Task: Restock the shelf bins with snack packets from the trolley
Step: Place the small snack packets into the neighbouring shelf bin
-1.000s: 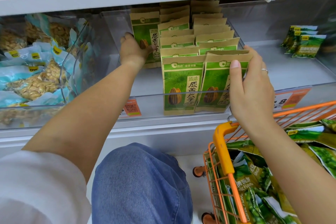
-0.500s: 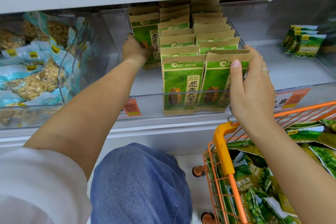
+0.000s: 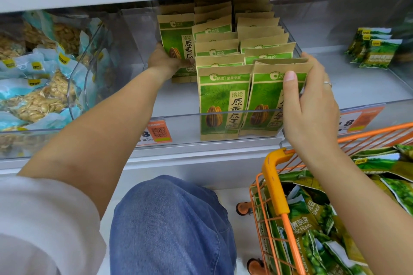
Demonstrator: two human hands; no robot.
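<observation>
Upright green-and-kraft seed packets (image 3: 223, 100) (three rows) in clear bin (image 3: 178, 127)

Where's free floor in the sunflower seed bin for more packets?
Bare floor in front of the left column, between the bin's left wall and the front-left packet. Left hand holds that column's front packet. Middle and right rows are packed; right hand grips the front-right packet.

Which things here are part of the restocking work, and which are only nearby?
Part of the job:
left hand, gripping a back sunflower seed packet
right hand, holding the front right packet
clear bin
orange trolley

Only nearby:
blue nut bags
price tag
</observation>
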